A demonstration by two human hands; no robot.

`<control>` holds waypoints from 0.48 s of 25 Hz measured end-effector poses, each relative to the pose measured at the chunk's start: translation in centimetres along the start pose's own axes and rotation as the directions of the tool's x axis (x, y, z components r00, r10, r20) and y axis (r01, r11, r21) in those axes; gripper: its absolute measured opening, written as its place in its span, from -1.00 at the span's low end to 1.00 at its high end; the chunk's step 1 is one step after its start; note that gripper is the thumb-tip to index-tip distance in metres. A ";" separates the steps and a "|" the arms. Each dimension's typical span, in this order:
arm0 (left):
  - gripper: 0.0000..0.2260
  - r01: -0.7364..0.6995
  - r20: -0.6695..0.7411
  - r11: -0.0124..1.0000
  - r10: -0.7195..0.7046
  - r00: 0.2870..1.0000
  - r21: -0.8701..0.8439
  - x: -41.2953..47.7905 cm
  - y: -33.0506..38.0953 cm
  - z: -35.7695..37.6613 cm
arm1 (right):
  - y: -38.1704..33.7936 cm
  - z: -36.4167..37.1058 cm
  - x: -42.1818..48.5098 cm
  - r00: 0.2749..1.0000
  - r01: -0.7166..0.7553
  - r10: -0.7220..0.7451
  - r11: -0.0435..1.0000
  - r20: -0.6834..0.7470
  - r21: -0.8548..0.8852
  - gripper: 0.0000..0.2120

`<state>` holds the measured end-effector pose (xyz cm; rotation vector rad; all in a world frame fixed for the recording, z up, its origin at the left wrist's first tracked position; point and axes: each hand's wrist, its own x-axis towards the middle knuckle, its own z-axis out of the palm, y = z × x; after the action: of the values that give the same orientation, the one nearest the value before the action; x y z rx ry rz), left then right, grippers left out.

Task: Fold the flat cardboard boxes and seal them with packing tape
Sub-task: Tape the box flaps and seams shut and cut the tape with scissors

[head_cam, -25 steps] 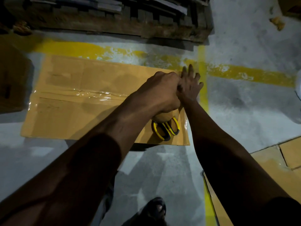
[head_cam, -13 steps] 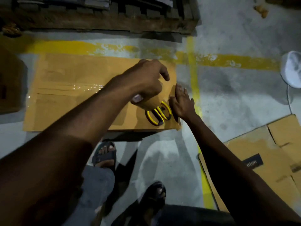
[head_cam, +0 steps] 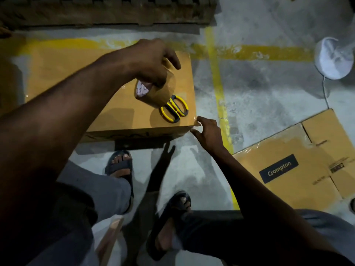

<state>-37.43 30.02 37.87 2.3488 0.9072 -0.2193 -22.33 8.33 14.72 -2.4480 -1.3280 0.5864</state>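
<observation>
**Supervisor:** Start with the site.

**Inspector:** Grey concrete floor (head_cam: 259,104) with yellow painted lines (head_cam: 217,83), in dim light. Nearest the camera, the person stands in dark sandals (head_cam: 120,166) in front of the work.

**Supervisor:** The hands?

**Inspector:** The right hand (head_cam: 208,134) is at the near right corner of the cardboard box (head_cam: 123,114). Its fingers are loose and spread, with the tips at the corner, where a glint of clear tape shows. It holds nothing I can make out. Beyond it, yellow-handled scissors (head_cam: 174,110) lie on the box top. The left hand (head_cam: 153,62) is curled round the tape roll (head_cam: 155,93), holding it just above the scissors.

**Supervisor:** Progress?

**Inspector:** This box is erected and its top is closed. The left forearm hides most of the seam, so I cannot confirm full sealing. In my judgement the strip is being finished at that corner. To the right, well apart, a second carton (head_cam: 299,162) labelled "Crompton" lies low. It appears flat and is likely pending.

**Supervisor:** Further back?

**Inspector:** There is a white round object (head_cam: 334,58) with a cord, and a wooden pallet (head_cam: 107,12) along the far edge.
</observation>
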 end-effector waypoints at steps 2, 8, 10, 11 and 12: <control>-0.46 0.003 0.001 1.000 -0.003 1.000 0.008 0.0 0.2 -0.3 | 0.0 0.4 0.3 0.999 -0.009 0.009 1.000 -0.035 -0.003 -0.65; -0.46 0.013 0.007 1.000 -0.013 1.000 0.002 0.4 0.2 -0.5 | 0.3 0.3 2.0 0.995 0.020 -0.027 0.997 -0.099 -0.076 -0.89; -0.46 0.013 0.016 1.000 -0.013 1.000 0.002 0.5 0.2 -0.4 | 0.7 0.0 2.5 0.987 0.073 -0.094 0.986 -0.134 -0.147 -0.88; -0.46 0.016 0.018 1.000 -0.016 1.000 -0.007 0.6 0.2 -0.3 | 0.9 0.0 2.6 0.983 0.088 -0.114 0.982 -0.146 -0.169 -0.88; -0.46 0.019 0.019 1.000 -0.019 1.000 -0.017 0.6 0.2 -0.3 | 1.0 0.0 2.6 0.981 0.090 -0.119 0.979 -0.155 -0.180 -0.88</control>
<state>-36.83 30.43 38.00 2.3189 0.9193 -0.2403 -20.34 10.01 13.78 -2.4782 -1.4831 0.2446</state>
